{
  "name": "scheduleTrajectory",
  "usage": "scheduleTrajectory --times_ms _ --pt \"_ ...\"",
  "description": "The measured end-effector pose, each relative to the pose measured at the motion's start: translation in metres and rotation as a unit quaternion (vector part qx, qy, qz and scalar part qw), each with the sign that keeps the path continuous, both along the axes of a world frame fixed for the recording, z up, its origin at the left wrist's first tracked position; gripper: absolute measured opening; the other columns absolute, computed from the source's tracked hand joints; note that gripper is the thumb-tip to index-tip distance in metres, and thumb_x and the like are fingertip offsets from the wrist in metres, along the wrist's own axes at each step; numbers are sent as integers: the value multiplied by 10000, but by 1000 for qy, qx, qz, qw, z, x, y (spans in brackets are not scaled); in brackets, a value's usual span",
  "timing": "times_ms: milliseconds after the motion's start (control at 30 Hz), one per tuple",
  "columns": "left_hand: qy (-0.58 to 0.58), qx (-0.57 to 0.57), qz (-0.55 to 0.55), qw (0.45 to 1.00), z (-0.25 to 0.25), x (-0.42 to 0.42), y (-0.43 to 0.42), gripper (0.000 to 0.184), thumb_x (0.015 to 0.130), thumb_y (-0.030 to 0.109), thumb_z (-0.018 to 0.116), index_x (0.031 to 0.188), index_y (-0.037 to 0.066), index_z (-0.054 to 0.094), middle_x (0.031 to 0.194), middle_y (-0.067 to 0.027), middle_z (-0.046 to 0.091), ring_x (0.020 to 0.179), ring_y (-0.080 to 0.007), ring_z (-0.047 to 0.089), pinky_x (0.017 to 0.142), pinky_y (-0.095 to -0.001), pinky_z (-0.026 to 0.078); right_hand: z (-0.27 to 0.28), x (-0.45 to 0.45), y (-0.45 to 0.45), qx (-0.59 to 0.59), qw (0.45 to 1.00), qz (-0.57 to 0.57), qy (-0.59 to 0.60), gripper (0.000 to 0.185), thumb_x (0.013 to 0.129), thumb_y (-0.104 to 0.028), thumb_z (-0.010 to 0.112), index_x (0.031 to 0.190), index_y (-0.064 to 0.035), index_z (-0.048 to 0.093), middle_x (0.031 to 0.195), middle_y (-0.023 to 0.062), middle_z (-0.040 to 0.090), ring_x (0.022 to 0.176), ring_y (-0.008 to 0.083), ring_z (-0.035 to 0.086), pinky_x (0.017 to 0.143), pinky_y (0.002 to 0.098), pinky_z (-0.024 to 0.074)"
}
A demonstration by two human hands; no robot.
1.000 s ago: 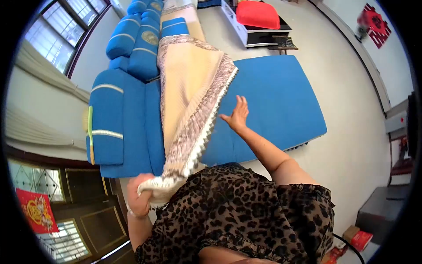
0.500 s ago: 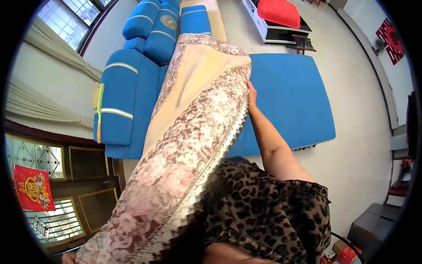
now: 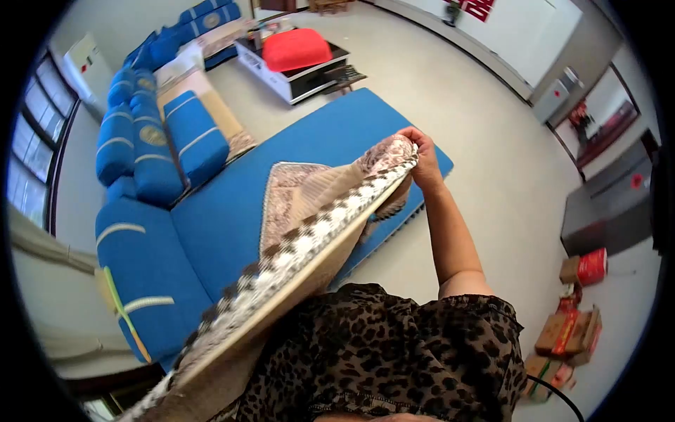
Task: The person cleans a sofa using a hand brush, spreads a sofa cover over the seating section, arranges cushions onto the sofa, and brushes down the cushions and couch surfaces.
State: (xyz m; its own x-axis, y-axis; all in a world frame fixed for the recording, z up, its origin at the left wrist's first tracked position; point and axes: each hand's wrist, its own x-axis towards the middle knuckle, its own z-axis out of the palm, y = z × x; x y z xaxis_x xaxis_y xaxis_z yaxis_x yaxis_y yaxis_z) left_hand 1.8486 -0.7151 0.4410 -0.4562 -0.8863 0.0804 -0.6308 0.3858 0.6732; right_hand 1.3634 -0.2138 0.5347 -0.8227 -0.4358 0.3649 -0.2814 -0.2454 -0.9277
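My right hand is closed on the upper corner of a floral sofa cover, its fingers wrapped round the bunched edge. The cover has brown-and-pink flowers, a ribbed beige middle and a white-and-dark scalloped trim. It stretches slantwise from my right hand down to the lower left edge of the view. Its far part lies on the blue sofa seat; the near edge is raised in front of my body. My left hand is out of view, beyond the lower left.
A blue armrest holds a brush with a green and orange handle. Beyond are blue sofa cushions and a black-and-white coffee table bearing a red cover. Cardboard boxes stand on the floor at right.
My view has turned to the right. The sofa cover has gone from spread out lengthwise to folded over, its trimmed edge raised. My right hand keeps its hold; my left hand has left the view.
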Motion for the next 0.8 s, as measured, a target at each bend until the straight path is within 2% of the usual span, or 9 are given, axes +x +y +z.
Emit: scheduleTrajectory --times_ms 67,167,267,433,600,667,733,767,800 --pt "19 2 -1 1000 3 1 -11 315 864 267 512 1035 6 550 1067 -123 540 941 -229 523 816 -365 414 19 14 10 34 998 -7 47 167 734 -12 690 887 -11 622 810 9 634 738 69 571 689 220 480" --pt "46 2 5 999 10 3 -21 333 867 269 510 1064 3 542 1095 -126 533 968 -232 518 838 -367 411 -11 29 22 243 970 -12 18 149 696 6 690 837 -28 655 797 5 655 758 69 568 680 237 467" --pt "100 -10 15 995 28 13 -33 351 871 272 507 1092 0 534 1122 -130 526 995 -235 512 860 -369 407 -95 36 45 523 833 -5 181 278 618 -129 723 894 -131 686 837 87 669 794 231 641 715 326 492" --pt "242 -66 69 966 106 63 -62 384 877 275 504 1140 -4 521 1169 -136 514 1039 -240 503 897 -373 402 -206 77 82 570 806 -106 118 206 692 -171 668 894 -160 702 874 87 660 850 272 618 747 339 478" --pt "394 -113 103 906 227 122 -54 420 883 279 500 1188 -9 507 1215 -142 502 1084 -245 494 933 -377 397 -345 73 128 490 861 -130 -48 285 753 -179 648 1008 -55 632 960 79 643 890 193 584 805 330 449" --pt "398 -90 63 911 246 96 -53 434 885 280 498 1207 -11 502 1234 -144 497 1101 -247 491 948 -379 395 -352 30 124 278 923 -98 -249 259 821 -174 571 1017 -12 614 986 75 629 882 180 575 783 320 460" --pt "214 -150 -6 965 216 52 -74 412 893 272 488 1195 -7 521 1209 -134 523 1091 -244 501 944 -361 399 -273 -4 77 247 947 -73 -191 251 881 -179 450 979 -10 608 948 87 626 853 176 578 736 332 476" --pt "94 -225 -51 969 201 21 -85 386 900 262 478 1173 -2 543 1175 -122 552 1072 -240 514 933 -342 405 -302 -50 78 238 952 -76 -175 246 896 -196 415 914 -19 586 876 88 614 799 192 578 705 352 481" --pt "187 -98 -41 977 195 -23 -79 383 905 271 490 1168 -1 554 1140 -111 570 1044 -215 520 890 -314 418 -238 -58 38 104 923 -50 -368 260 905 -220 391 869 -27 561 823 87 596 765 206 573 689 361 481"
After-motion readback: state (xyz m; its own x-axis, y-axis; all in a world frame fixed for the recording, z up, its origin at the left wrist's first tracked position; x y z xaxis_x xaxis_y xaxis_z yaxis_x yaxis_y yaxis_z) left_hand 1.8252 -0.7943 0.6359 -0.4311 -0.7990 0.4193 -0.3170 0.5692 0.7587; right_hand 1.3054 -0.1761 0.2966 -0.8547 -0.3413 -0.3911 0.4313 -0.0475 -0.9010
